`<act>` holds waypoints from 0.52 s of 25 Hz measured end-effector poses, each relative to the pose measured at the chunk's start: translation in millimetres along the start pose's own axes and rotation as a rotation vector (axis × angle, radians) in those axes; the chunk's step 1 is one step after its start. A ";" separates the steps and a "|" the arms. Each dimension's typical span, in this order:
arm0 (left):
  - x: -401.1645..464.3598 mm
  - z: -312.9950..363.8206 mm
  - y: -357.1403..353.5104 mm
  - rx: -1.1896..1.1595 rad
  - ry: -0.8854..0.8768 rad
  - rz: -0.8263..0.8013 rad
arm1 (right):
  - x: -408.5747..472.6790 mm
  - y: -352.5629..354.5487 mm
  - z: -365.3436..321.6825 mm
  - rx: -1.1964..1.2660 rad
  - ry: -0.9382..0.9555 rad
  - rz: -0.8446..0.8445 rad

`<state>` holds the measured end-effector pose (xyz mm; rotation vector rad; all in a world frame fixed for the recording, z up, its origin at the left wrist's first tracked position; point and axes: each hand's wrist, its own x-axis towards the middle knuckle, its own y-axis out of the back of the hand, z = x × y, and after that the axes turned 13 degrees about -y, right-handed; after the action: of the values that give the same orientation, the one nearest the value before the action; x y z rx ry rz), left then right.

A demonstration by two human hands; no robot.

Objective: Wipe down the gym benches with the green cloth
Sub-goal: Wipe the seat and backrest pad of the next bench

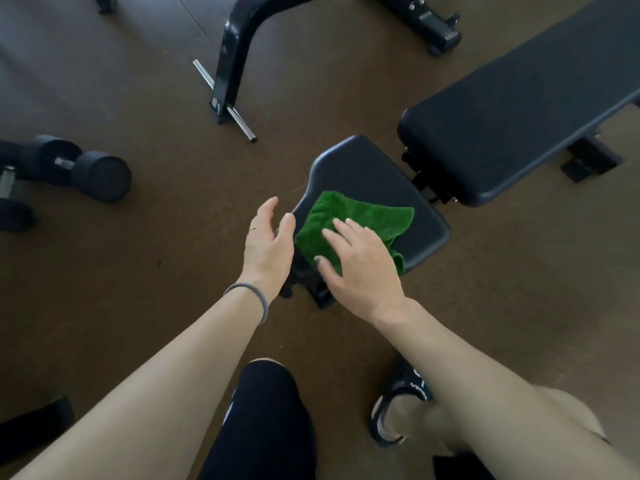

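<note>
1. Right hand (360, 261): fingers straight, flat on the green cloth (349, 223).
2. Left hand (268, 240): relaxed, holding nothing, beside the seat pad's (374, 171) left edge.
3. Cloth: bright green, fuzzy, crumpled, lying on the seat pad's near part.
4. Back pad (519, 98): dark, far right.
5. Dumbbell (83, 168): far left on floor.

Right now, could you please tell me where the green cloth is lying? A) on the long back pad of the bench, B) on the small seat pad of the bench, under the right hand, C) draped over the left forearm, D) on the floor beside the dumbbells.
B: the green cloth lies spread on the seat pad, with the right hand resting flat on it, while the long back pad is bare.
</note>
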<state>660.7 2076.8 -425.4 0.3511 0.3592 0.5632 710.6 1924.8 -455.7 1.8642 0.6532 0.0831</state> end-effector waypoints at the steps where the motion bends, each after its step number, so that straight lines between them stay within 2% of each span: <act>1: 14.3 -20.6 -12.0 -0.003 -0.005 0.025 | 13.0 -19.4 8.2 -0.065 0.026 0.052; 4: 41.6 -61.3 -34.3 -0.052 -0.040 0.111 | 34.8 -53.2 14.4 -0.176 0.085 0.139; 6: 48.2 -74.3 -44.2 -0.086 -0.097 0.224 | 43.0 -64.2 13.2 -0.190 0.099 0.182; 9: 53.3 -82.6 -52.7 -0.092 -0.144 0.357 | 65.3 -60.7 5.3 -0.199 0.079 0.179; 13: 52.5 -89.3 -54.5 -0.135 -0.164 0.354 | 119.1 -49.7 -16.8 -0.203 0.044 0.098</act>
<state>689.1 2083.6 -538.8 0.3301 0.0982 0.8939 785.6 2007.5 -522.7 1.7009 0.5618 0.2462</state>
